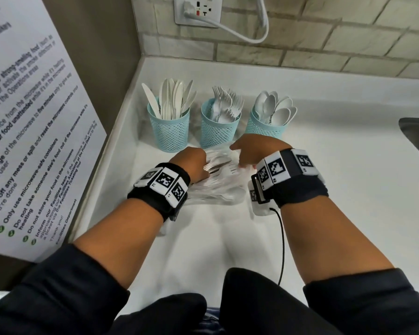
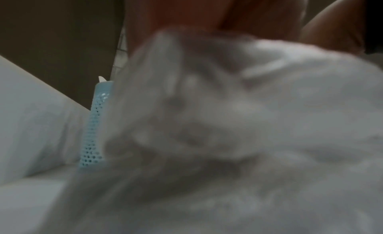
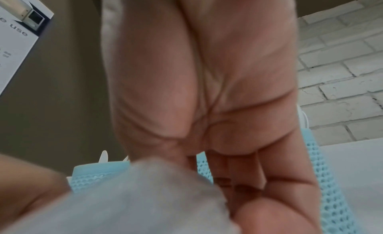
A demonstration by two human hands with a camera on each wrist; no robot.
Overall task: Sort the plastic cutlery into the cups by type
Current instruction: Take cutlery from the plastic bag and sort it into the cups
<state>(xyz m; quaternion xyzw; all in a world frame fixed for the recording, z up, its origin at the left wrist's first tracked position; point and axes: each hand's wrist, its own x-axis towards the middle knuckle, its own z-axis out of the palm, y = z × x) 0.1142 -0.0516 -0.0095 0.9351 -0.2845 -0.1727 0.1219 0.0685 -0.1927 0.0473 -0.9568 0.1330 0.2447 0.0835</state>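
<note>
Left: turquoise mesh plastic cup (image 1: 168, 128) filled with white plastic knives (image 1: 172, 97), upright near corner. Left hand (image 1: 191, 163) at clear plastic bag of white cutlery (image 1: 215, 187) on white countertop (image 1: 324, 189); fingers curled into bag's left side, likely bracing it; exact hold hidden. Centre: second mesh cup (image 1: 218, 129) with forks (image 1: 225, 102). Right hand (image 1: 249, 151) pinching bag film, fingers curled, probably spreading mouth for access. Right: third mesh cup (image 1: 266, 126) with spoons (image 1: 276, 105). Remaining cutlery inside bag, just before cups, unsorted.
</note>
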